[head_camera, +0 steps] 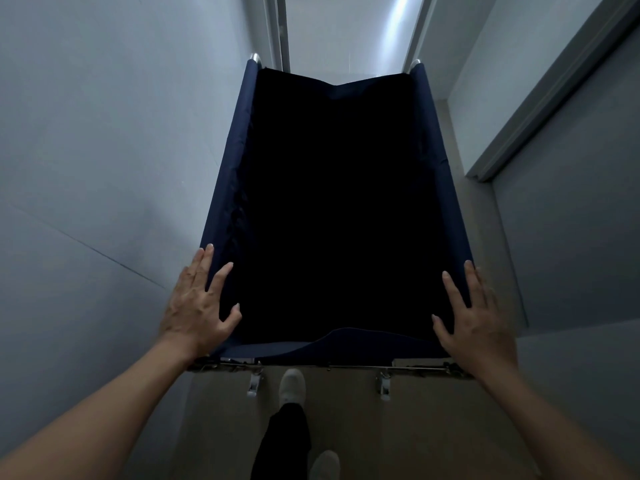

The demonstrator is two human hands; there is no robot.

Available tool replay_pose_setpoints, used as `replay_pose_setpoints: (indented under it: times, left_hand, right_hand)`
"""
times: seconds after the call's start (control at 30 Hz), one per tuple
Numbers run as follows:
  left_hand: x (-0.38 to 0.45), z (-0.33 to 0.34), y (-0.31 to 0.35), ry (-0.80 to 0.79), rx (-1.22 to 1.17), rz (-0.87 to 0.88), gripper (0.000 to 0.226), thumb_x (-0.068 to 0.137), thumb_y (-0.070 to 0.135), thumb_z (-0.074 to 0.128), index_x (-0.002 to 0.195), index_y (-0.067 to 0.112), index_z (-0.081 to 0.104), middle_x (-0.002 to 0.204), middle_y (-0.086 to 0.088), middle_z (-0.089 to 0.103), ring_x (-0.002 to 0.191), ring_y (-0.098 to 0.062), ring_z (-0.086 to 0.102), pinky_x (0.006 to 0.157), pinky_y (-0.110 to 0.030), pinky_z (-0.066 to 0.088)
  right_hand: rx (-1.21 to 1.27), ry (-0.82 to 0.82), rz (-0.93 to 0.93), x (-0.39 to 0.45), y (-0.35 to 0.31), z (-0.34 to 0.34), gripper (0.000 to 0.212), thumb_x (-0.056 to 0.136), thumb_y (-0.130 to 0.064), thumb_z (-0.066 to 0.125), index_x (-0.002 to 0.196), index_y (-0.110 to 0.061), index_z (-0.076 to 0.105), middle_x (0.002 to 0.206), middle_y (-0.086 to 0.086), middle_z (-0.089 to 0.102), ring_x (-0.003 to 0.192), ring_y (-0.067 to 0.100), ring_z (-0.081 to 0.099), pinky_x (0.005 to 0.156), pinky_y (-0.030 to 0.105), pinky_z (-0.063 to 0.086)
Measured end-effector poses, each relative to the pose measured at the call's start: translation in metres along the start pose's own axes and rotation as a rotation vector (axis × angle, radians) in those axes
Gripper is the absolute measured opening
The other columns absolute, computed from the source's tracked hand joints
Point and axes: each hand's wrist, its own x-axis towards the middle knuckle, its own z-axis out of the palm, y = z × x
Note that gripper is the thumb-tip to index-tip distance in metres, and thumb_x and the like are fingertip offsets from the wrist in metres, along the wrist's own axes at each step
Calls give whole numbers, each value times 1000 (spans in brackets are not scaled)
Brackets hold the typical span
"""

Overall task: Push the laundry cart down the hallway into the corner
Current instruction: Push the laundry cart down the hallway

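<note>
Both hands, left (pixel 199 306) and right (pixel 476 311), lie flat with fingers spread on the near corners of the navy fabric laundry cart (pixel 227 188) at frame centre; push evenly so it tracks straight between grey walls (pixel 86 133).

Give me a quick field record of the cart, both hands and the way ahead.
cart: navy fabric laundry cart, inside too dark to see
left hand: fingers straight, resting on the near left rim
right hand: fingers straight, resting on the near right rim
left side: wall close beside the cart
right side: door frame
ahead: narrow hallway floor
</note>
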Motion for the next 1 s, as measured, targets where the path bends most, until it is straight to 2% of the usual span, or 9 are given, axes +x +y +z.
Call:
replay_pose_setpoints:
  times: [0.47,1.0]
  left_hand:
    - [158,-5,-20,35,-1,31,82,81,55,39,146,5,52,168,-22,20,155,-39,22,122,-57,28]
    - [326,-8,-22,29,64,8,79,84,56,40,149,13,46,168,-19,21,155,-37,23,123,-58,23]
  right_hand:
    - [-25,32,3,149,4,-1,89,84,-29,82,161,-12,39,174,20,17,158,43,26,120,62,35]
    - [8,66,24,315,13,-17,87,79,-17,88,156,-7,47,170,24,26,155,47,32,120,68,33]
